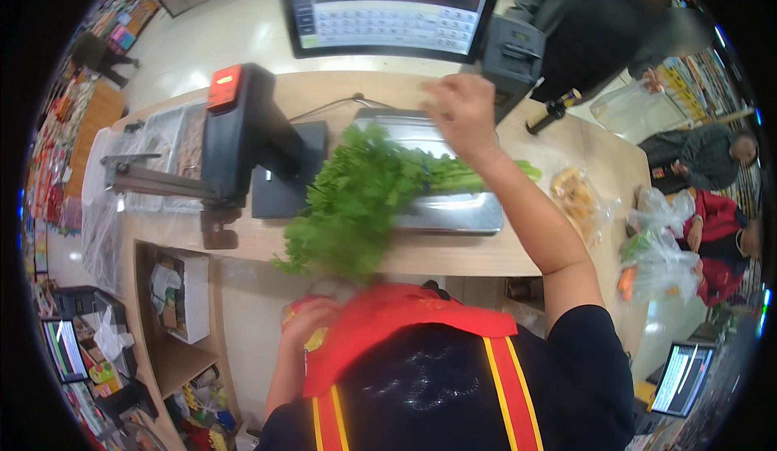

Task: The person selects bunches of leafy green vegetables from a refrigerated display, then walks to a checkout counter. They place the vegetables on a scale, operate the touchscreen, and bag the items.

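A leafy bunch of celery (364, 190) lies across the metal pan of a scale (452, 220), its stalks to the right and its leaves hanging over the counter's near edge. My right hand (464, 111) is raised above the scale's far part, below the touchscreen monitor (388, 26). Its fingers are bent and blurred; whether they hold something cannot be told. Low at the left, beside the red apron bib, my left hand (309, 323) is closed around a red and yellow packet (315, 339), partly hidden.
A black device with an orange display (224, 87) stands left of the scale. Thin plastic bags (145, 147) lie on a roll holder's side. A bag of yellowish food (573, 199), a small printer (513, 56) and a black handheld scanner (552, 111) are right. People stand beyond the counter.
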`<state>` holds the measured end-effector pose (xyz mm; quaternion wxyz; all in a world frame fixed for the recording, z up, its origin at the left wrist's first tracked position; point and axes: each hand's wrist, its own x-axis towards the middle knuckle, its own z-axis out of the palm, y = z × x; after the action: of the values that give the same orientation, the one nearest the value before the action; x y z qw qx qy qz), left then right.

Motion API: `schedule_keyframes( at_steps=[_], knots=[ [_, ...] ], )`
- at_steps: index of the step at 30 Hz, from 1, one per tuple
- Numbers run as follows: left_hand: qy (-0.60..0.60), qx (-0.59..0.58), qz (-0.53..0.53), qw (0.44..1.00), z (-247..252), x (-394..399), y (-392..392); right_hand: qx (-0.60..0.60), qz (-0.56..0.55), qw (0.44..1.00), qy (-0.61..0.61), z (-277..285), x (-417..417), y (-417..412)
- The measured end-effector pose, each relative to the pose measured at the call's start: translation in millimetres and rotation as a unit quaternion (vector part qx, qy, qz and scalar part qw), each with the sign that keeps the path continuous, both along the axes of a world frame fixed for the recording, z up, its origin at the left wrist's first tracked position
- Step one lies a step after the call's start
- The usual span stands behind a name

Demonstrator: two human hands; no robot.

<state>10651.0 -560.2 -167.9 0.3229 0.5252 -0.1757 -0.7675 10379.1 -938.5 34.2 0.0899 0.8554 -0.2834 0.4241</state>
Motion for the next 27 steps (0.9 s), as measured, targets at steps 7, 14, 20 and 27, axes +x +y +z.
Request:
schedule_keyframes(
  at_steps=[7,14,20,27],
  knots=[
    [-0.084,-0.053,-0.112,0.989,37.5,-48.5,-39.7,-0.073,-0.214,0.973,-0.055,-17.6,-131.8,-89.9],
    [-0.065,-0.059,-0.074,0.993,44.3,-60.2,-46.9,-0.123,-0.180,0.975,0.045,-14.4,-134.8,-115.1],
    [-0.049,-0.065,-0.028,0.996,54.4,-74.8,-48.2,-0.141,-0.189,0.970,0.053,-8.2,-136.6,-114.2],
    [-0.050,-0.041,-0.055,0.996,41.8,-71.9,-45.8,-0.110,-0.151,0.982,0.023,-38.2,-163.2,-80.3]
  ],
)
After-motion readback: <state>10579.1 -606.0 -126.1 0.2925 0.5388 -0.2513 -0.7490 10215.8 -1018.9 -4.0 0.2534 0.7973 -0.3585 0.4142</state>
